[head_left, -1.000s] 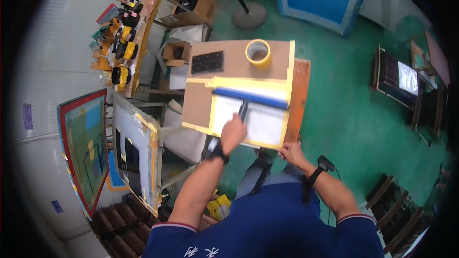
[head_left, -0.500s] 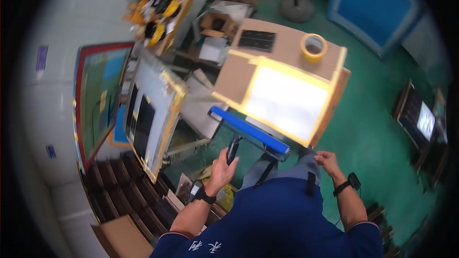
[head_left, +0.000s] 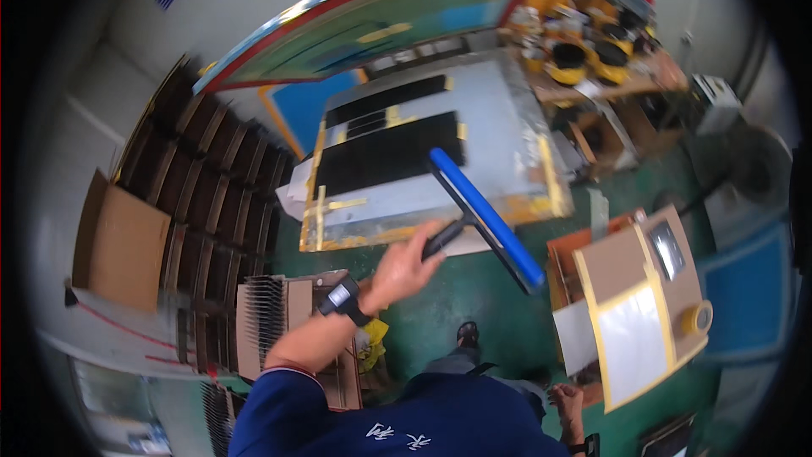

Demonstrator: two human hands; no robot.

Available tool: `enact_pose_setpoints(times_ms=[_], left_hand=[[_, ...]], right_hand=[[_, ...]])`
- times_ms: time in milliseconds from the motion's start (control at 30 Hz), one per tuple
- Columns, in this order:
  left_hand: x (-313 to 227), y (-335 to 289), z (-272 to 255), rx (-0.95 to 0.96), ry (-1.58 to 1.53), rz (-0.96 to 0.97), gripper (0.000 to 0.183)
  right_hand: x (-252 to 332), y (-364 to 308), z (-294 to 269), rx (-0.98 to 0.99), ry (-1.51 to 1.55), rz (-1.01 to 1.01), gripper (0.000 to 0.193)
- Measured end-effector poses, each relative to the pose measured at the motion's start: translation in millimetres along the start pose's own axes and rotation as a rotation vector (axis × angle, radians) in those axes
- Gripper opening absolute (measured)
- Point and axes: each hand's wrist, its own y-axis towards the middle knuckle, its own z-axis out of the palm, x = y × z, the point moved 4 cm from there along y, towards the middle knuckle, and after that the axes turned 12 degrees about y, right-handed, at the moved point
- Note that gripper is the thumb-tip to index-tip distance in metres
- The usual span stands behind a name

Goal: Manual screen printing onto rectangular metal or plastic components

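My left hand [head_left: 399, 275] is closed round the black handle of a long blue roller [head_left: 489, 218]. The roller is held in the air, slanting from upper left to lower right, in front of the near edge of a worktable [head_left: 507, 207]. On that table's pale grey top lie a wide black panel [head_left: 389, 152] and a narrower black strip [head_left: 389, 99]. Above it a red-framed printing screen [head_left: 355, 34] stands raised. My right hand [head_left: 567, 406] hangs low by my side with its fingers curled and nothing visible in them.
At right, a cardboard-topped stand [head_left: 605, 275] carries a white sheet edged with yellow tape and a yellow tape roll [head_left: 697, 318]. Brown racks [head_left: 203, 148] and an open carton [head_left: 127, 245] stand at left. Ink tubs [head_left: 568, 57] crowd a shelf at the back right.
My view has swung left, from the cardboard-topped stand to the worktable with the raised screen. The roller has moved along in my left hand; my right hand stays low by my side.
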Motion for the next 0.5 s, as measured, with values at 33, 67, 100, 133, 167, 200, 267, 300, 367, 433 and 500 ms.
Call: enact_pose_setpoints(times_ms=[33, 67, 100, 133, 167, 200, 267, 300, 367, 433, 500], left_hand=[[26, 17, -25, -0.012, 0.005, -0.026, 0.056], [61, 34, -46, -0.05, 0.02, -0.101, 0.055], [102, 49, -62, -0.08, 0.034, -0.178, 0.054], [145, 65, -80, -0.195, 0.075, -0.139, 0.053], [187, 80, -97, -0.309, 0.117, -0.101, 0.051], [221, 97, -111, -0.315, 0.173, -0.174, 0.05], [262, 127, -134, -0.279, 0.292, -0.348, 0.051], [277, 144, -144, -0.234, 0.356, -0.44, 0.052], [300, 177, -154, -0.164, 0.284, -0.532, 0.052], [324, 197, -162, -0.154, 0.267, -0.579, 0.05], [334, 211, -159, -0.121, 0.197, -0.659, 0.048]], right_hand=[[17, 4, 22, 0.024, -0.009, -0.013, 0.025], [35, 11, 40, 0.039, -0.036, -0.024, 0.025], [50, 16, 57, 0.061, -0.089, -0.071, 0.023], [64, 20, 72, 0.088, -0.139, -0.116, 0.022], [74, 25, 86, 0.104, -0.163, -0.119, 0.022], [87, 27, 93, 0.109, -0.159, -0.138, 0.023], [100, 49, 98, 0.137, -0.157, -0.141, 0.023], [105, 57, 102, 0.119, -0.185, -0.104, 0.026], [116, 71, 114, 0.083, -0.213, -0.08, 0.026], [133, 91, 131, 0.095, -0.208, -0.07, 0.027], [147, 113, 143, 0.093, -0.188, -0.058, 0.028]])
